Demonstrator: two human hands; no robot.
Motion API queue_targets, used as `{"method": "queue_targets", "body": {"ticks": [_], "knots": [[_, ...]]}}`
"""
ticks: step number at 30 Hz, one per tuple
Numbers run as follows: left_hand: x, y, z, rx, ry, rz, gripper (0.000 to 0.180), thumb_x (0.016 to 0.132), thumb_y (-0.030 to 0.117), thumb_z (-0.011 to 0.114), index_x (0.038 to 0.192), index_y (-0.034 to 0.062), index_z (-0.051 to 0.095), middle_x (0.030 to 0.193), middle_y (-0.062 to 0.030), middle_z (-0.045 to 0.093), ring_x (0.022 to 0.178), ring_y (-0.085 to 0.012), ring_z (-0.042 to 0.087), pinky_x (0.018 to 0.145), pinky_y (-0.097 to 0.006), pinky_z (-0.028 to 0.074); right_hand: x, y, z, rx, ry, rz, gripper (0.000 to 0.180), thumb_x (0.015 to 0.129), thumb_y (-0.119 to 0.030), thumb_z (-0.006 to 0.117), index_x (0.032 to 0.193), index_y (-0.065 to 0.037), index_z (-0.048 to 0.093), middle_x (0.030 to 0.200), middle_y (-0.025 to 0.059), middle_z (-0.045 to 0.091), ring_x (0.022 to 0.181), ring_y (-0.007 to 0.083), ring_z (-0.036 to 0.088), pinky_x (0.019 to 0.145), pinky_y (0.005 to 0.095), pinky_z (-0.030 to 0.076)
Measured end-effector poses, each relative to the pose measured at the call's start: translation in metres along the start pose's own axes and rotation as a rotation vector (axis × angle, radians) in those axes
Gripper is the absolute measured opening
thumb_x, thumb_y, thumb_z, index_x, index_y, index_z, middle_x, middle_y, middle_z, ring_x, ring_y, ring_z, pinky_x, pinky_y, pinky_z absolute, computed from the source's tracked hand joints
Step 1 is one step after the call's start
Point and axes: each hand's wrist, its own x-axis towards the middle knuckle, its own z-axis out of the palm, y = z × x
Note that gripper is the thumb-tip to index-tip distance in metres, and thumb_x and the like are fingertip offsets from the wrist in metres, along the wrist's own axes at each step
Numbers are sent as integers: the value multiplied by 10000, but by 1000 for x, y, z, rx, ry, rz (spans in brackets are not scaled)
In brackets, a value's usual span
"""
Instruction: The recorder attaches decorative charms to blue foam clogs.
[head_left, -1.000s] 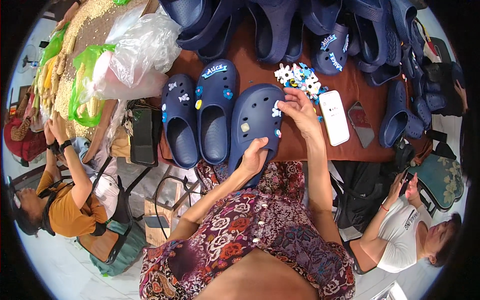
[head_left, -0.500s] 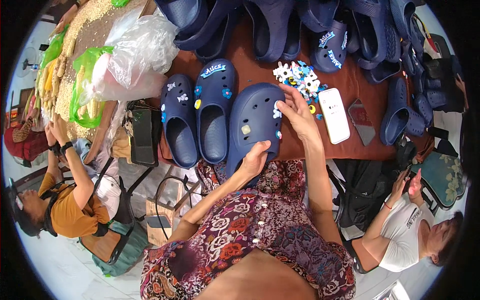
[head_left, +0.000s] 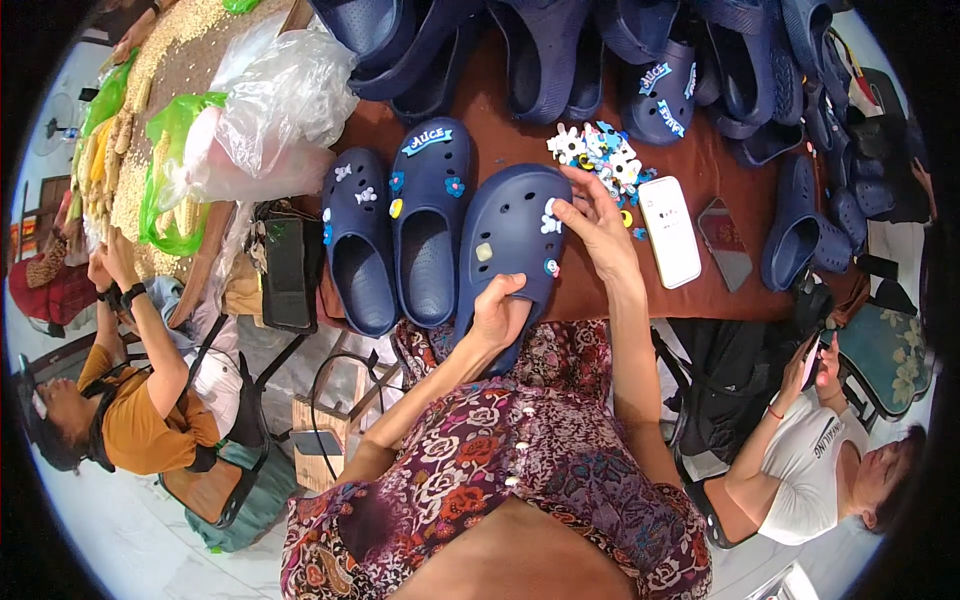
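A navy blue clog (head_left: 510,235) lies on the brown table (head_left: 700,300), its heel over the near edge. My left hand (head_left: 497,315) grips that heel, thumb inside the opening. My right hand (head_left: 597,228) rests on the clog's right side, fingertips pinching a small white charm at its toe holes. A few small charms sit on the clog's upper. Beside it on the left stand two more navy clogs (head_left: 395,235) with charms on them. A pile of loose colourful charms (head_left: 600,158) lies just beyond my right hand.
Two phones (head_left: 668,232) lie right of my hand. Many navy clogs (head_left: 560,60) line the far and right side of the table. Plastic bags (head_left: 270,110) sit at the left. A person in orange (head_left: 130,400) sits lower left; another in white (head_left: 810,450) lower right.
My right hand has shifted slightly over the clog's right side near the toe holes. The left hand keeps its grip on the heel.
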Motion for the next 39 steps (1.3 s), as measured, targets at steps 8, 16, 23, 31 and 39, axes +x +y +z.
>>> {"method": "queue_targets", "body": {"ticks": [8,16,23,31,39], "knots": [[2,9,6,-117,43,32,569,788,103,518,1325,-50,411,1293,-166,521,1172,-290,516,1009,-437,412,-5,8,-9,6,1,23,506,865,-94,696,1329,-33,503,1246,62,566,1082,151,544,937,277,455],[3,9,7,-121,47,34,574,790,93,524,1336,-39,406,1308,-154,513,1197,-278,505,1036,-428,392,-6,-6,-9,-456,34,-337,215,857,-108,690,1070,-81,709,1080,61,558,990,143,567,800,254,485],[5,6,1,-117,16,3,558,805,95,520,1336,-35,407,1299,-142,518,1204,-265,499,1055,-414,373,-4,-11,-4,-693,24,-438,191,819,-130,716,1008,-124,742,1035,73,533,948,182,567,766,275,481],[5,3,3,-55,31,14,518,827,106,519,1310,-58,429,1283,-142,533,1199,-252,499,1073,-398,347,2,1,-3,-554,50,-349,157,790,-136,748,940,-93,730,1038,77,537,970,191,559,812,296,460],[3,-1,-1,-24,41,19,494,830,113,522,1290,-55,451,1260,-145,548,1181,-253,511,1068,-400,352,-3,12,3,-506,152,-373,146,803,-116,747,921,-44,703,1073,80,538,1017,182,564,824,288,481]]}}
